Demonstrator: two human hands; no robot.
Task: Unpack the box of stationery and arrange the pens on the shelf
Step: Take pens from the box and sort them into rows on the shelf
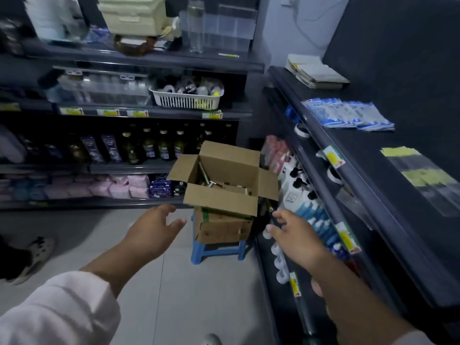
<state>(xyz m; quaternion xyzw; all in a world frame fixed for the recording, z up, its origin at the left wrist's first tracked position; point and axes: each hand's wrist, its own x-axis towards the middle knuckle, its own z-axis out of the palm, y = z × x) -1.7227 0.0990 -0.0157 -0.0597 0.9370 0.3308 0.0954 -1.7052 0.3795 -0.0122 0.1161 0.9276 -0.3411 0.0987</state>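
Box [221, 197] of stationery: open, all four flaps out, not yet unpacked.

Near to far:
- Left hand [151, 227], white sleeve [57, 310] pushed up the forearm, reaches over the floor [174, 282]. Fingers [171, 209] spread and relaxed, holding nothing. The tips are just short of the box's front flap, no contact that I can see.
- Right hand [293, 235] is level with it on the other side, fingers loosely apart, also empty. It is near the box's right corner but clear of it.
- The box sits between my hands and a bit beyond, skewed on top of a lower carton [221, 227], which stands on a blue stool [216, 252]. The stack looks top-heavy.
- Inside: a loose heap of slim olive/brass pieces, which I take for the pens [216, 184]. Too blurred to count.
- The right-hand shelf [373, 155] runs beside the box, with bare dark stretches and blue packets [348, 115] further along.
- Back shelving [159, 112] behind the box: bottles [149, 145] and a white basket [186, 99].

Step, as I read it: the approach, with no grasp on anything.

Next, either take the box by both side walls or steady it with one hand and pick pens with the other. Don't push on the flap, as the box could slide off the carton. I can't tell which shelf slot the pens go in.
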